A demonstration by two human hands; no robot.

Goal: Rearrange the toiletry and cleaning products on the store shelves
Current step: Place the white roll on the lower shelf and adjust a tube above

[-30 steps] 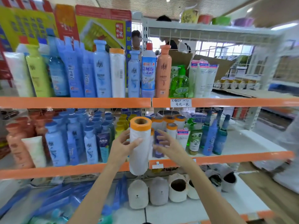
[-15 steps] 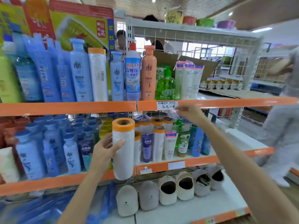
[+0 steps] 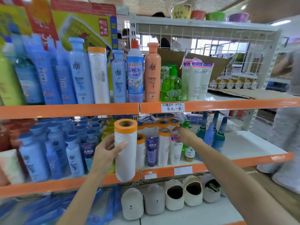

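Note:
My left hand point(image 3: 106, 151) grips a white plastic roll with an orange top point(image 3: 125, 149), held upright in front of the middle shelf point(image 3: 69, 182). My right hand point(image 3: 184, 135) reaches into the middle shelf, fingers apart, at the cap of a white Facial tube point(image 3: 175, 151) and beside several similar orange-topped rolls point(image 3: 163, 148). It holds nothing that I can see. A purple tube point(image 3: 151, 151) stands between those rolls. One more such roll point(image 3: 99, 75) stands on the upper shelf point(image 3: 69, 109) among blue bottles.
Upper shelf carries blue bottles, a toilet cleaner point(image 3: 135, 72), an orange bottle point(image 3: 152, 72), a green pump bottle point(image 3: 172, 85) and white tubes point(image 3: 197, 78). Slippers point(image 3: 174, 194) line the bottom shelf. A person point(image 3: 285, 143) stands at the right.
My right hand has dropped from the upper shelf's price label down to the tubes and rolls on the middle shelf. The left hand keeps holding the roll.

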